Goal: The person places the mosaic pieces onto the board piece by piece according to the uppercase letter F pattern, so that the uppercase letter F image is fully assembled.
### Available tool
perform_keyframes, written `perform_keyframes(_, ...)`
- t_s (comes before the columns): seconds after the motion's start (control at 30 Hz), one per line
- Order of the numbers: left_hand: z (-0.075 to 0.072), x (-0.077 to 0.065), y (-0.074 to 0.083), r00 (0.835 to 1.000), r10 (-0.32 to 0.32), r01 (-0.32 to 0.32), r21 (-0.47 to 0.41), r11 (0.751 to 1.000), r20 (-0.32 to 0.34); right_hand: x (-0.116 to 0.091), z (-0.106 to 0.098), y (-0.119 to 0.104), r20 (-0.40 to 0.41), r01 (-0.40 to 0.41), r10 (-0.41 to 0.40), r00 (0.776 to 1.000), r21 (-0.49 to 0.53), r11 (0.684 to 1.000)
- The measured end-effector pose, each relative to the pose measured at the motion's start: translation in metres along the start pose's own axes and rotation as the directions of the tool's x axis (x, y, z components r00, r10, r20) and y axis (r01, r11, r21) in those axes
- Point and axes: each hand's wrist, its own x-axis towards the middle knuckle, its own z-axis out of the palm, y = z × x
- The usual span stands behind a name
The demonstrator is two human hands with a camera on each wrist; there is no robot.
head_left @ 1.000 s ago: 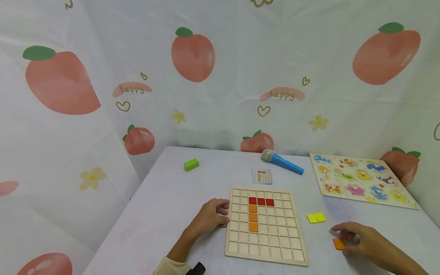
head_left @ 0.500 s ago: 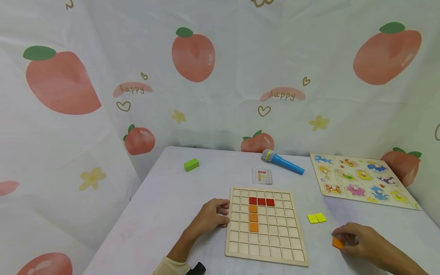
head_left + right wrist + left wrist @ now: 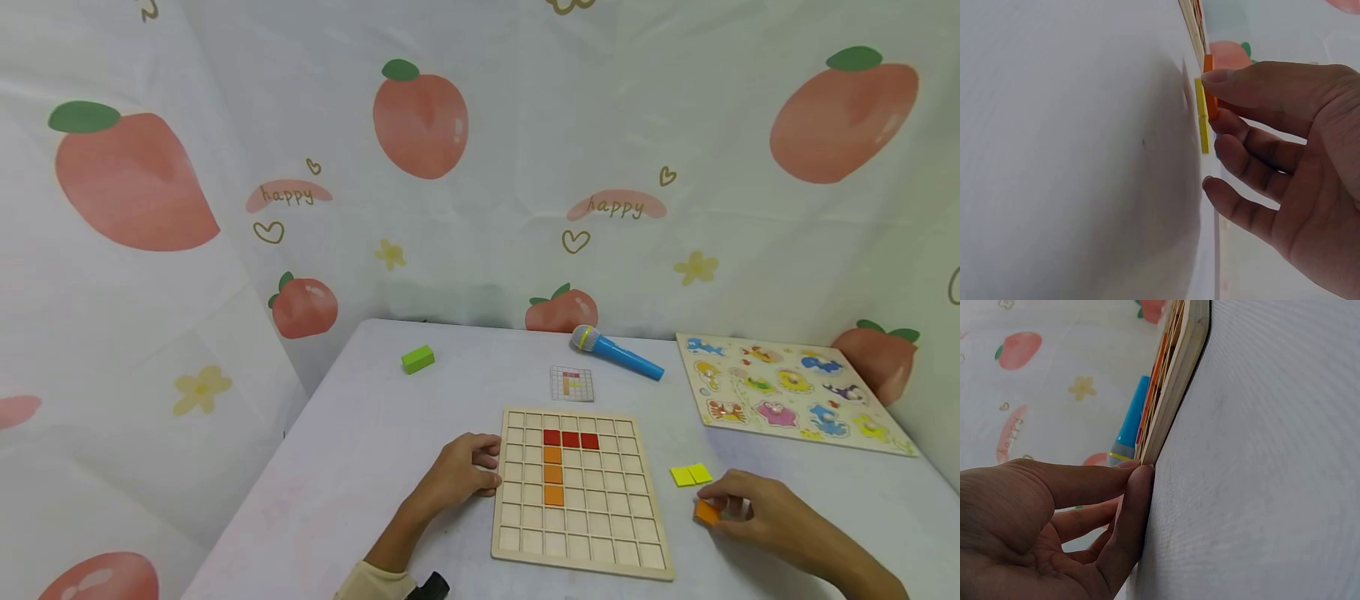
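Observation:
My left hand [image 3: 456, 473] rests at the left edge of a wooden grid board [image 3: 600, 542], its thumb and a fingertip touching the rim [image 3: 1179, 375] a little apart. Three red tiles [image 3: 570, 439] lie in a row on the board, and three orange tiles [image 3: 552, 474] run down in a column below the leftmost red one. My right hand [image 3: 765, 512] pinches a loose orange tile [image 3: 707, 512] between thumb and fingers, right of the board. In the right wrist view that tile [image 3: 1210, 87] is held on edge, the other fingers loosely bent. Two yellow tiles [image 3: 691, 475] lie just beyond it.
Behind the board lies a small card with a printed grid pattern [image 3: 572, 384]. A blue toy microphone [image 3: 618, 354] is farther back, with an animal puzzle board [image 3: 795, 396] at the right. A green block [image 3: 417, 359] sits at the back left.
My right hand has taken the orange tile between thumb and fingers and carried it left, closer to the board and the yellow tiles. The left hand stays where it was.

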Motion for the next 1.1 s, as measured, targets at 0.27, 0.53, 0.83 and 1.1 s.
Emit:
perform_keyframes(0.27, 0.000, 0.000, 0.001, 1.000, 0.002, -0.002, 0.003, 1.000, -0.002, 0.011, 0.009, -0.015, -0.008, 0.110, -0.110, 0.994, 0.007, 0.994)
perform_keyframes(0.53, 0.001, 0.000, 0.001, 1.000, 0.002, -0.002, 0.011, 1.000, -0.003, 0.023, 0.018, -0.033, -0.028, 0.239, -0.238, 0.971, 0.033, 0.971)
perform_keyframes(0.83, 0.000, 0.000, 0.003, 1.000, -0.002, 0.002, 0.005, 1.000, -0.001, 0.036, 0.027, -0.052, 0.026, 0.242, -0.243, 0.970, 0.052, 0.969)
perform_keyframes(1.1, 0.000, -0.001, 0.001, 1.000, -0.002, 0.002, 0.005, 1.000, -0.002, 0.045, 0.035, -0.065, 0.050, 0.284, -0.287, 0.957, 0.060, 0.957)
